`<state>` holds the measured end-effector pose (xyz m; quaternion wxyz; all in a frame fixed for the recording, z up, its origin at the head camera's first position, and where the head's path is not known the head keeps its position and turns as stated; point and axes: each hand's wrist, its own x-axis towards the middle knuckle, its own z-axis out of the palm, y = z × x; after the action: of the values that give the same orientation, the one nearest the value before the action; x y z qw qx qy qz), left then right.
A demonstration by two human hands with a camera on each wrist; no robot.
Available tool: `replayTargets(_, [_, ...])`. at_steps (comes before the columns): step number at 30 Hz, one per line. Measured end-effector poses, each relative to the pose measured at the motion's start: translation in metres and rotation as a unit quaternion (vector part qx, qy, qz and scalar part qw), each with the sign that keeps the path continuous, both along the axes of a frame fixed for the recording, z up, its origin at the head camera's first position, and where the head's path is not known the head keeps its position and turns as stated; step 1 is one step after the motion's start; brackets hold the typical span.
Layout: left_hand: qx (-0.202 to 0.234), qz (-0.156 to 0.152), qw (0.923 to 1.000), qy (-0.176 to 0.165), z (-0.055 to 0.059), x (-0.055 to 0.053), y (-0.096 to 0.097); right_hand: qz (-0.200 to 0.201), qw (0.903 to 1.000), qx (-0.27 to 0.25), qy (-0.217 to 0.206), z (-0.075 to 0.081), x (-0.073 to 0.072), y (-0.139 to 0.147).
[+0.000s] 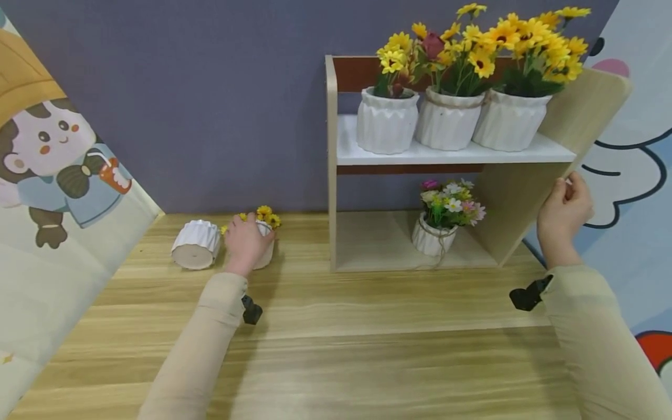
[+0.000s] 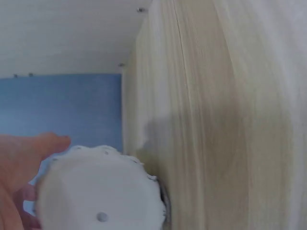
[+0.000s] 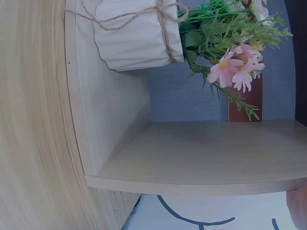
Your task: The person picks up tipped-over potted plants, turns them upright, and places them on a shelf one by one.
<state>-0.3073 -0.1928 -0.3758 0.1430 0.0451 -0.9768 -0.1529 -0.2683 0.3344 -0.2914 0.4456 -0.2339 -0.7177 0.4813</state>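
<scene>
My left hand point(image 1: 245, 240) grips a white fluted flowerpot point(image 1: 265, 256) with yellow flowers point(image 1: 269, 217), tipped on its side on the wooden table. Its round base point(image 2: 100, 187), with a small hole, faces the left wrist view, and the thumb lies along the rim of that base. Just left of it a second white pot point(image 1: 195, 245) also lies on its side, base toward me. Over on the right, my right hand point(image 1: 567, 207) holds the front edge of the side panel point(image 3: 201, 158) of a small two-tier shelf point(image 1: 332, 175), its fingers curled there.
On the shelf's upper board point(image 1: 457, 156) three white pots of mostly yellow flowers stand in a row. Below, a twine-tied pot point(image 1: 433, 236) holds pink and white flowers. A grey-blue wall point(image 1: 210, 105) rises behind, with cartoon-printed panels point(image 1: 63, 157) at both sides.
</scene>
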Motion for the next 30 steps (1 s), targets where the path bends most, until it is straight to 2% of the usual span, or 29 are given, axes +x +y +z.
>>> replayTargets(3, [-0.002, 0.011, 0.9990, -0.043, -0.005, -0.004, -0.004, 0.005, 1.0000, 0.000, -0.002, 0.000, 0.000, -0.002])
replayTargets(5, [0.002, 0.014, 0.9983, -0.056, -0.006, -0.006, -0.004, 0.006, 1.0000, 0.000, -0.001, 0.000, 0.000, -0.002])
replayTargets(11, [0.036, 0.020, 0.9975, -0.058, -0.004, -0.007, -0.006, 0.004, 1.0000, -0.003, 0.008, 0.000, -0.003, 0.000])
replayTargets(15, [0.082, 0.007, 0.9960, -0.037, -0.006, -0.006, -0.011, -0.004, 0.9999, -0.004, 0.008, -0.001, -0.004, 0.002])
replayTargets(22, [0.122, 0.001, 0.9921, 0.027, -0.009, 0.010, -0.015, 0.006, 0.9998, -0.018, 0.005, 0.000, -0.003, 0.001])
replayTargets(30, [0.187, -0.007, 0.9773, 0.099, -0.017, 0.024, -0.017, -0.002, 0.9999, -0.015, 0.001, 0.000, -0.003, 0.000])
